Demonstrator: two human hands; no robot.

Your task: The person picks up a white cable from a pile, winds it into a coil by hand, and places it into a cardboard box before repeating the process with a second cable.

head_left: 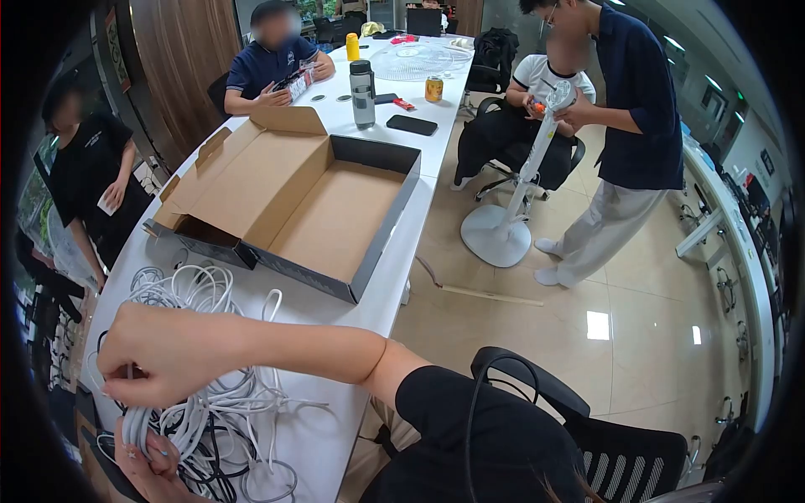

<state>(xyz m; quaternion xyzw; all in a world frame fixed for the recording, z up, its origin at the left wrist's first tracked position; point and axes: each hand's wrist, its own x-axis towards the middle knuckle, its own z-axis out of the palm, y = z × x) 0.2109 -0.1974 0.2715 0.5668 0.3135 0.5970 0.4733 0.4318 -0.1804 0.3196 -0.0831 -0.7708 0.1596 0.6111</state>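
Above a tangle of white and grey cables [205,289] on the white table, my right hand [159,352] is closed, its thumb and fingers pinching a grey cable. Just below it, my left hand [149,465] is wrapped round a coiled grey cable bundle [134,427], near the table's lower left edge. Some black cables [220,453] run among the white ones beside my left hand. My right forearm reaches across the table and covers part of the pile.
An open cardboard box [335,214] lies beyond the cables. Farther back are a bottle [362,96], a phone [412,125] and a can [433,89]. People sit and stand around the table; one holds a white stand [528,168]. A black chair [629,453] is close by.
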